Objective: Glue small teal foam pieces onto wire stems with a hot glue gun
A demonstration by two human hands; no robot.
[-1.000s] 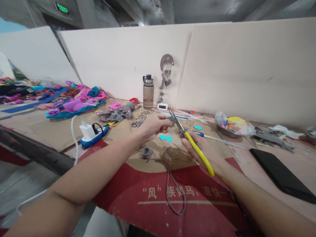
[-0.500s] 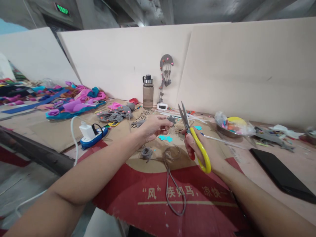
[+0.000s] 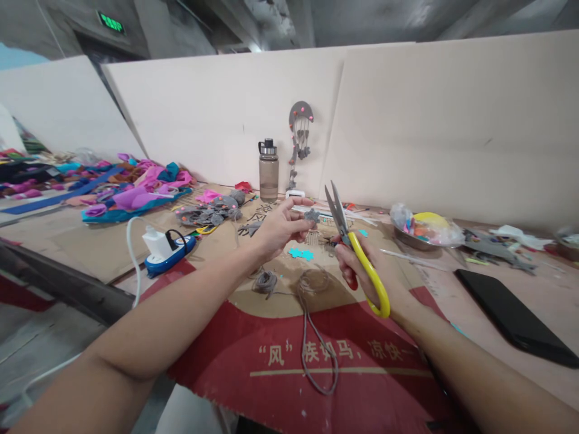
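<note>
A small grey felt star [image 3: 312, 215] is at the fingertips of my left hand [image 3: 278, 229], against the thumb, with the index finger raised above it. My right hand [image 3: 362, 265] grips yellow-handled scissors [image 3: 371, 277], their blades pointing up and slightly parted. A red handle [image 3: 350, 278] also shows in that palm; its kind is partly hidden. Between the hands, turquoise flower-shaped pieces [image 3: 301, 254] lie on the cardboard [image 3: 253, 304]. Closer to me are a small bundle of grey cord [image 3: 265, 281] and a long loop of grey cord [image 3: 335, 371].
A water bottle [image 3: 268, 172] stands behind, near a hanging grey moon ornament [image 3: 298, 111]. Grey felt pieces [image 3: 210, 211] and a blue power strip [image 3: 172, 256] lie left. On the right are a metal bowl [image 3: 418, 243] with bagged items and a black phone [image 3: 511, 313].
My left index finger has lifted away from the star, and the fingers have spread somewhat. The right hand with the scissors stays nearly in place. The view has shifted slightly.
</note>
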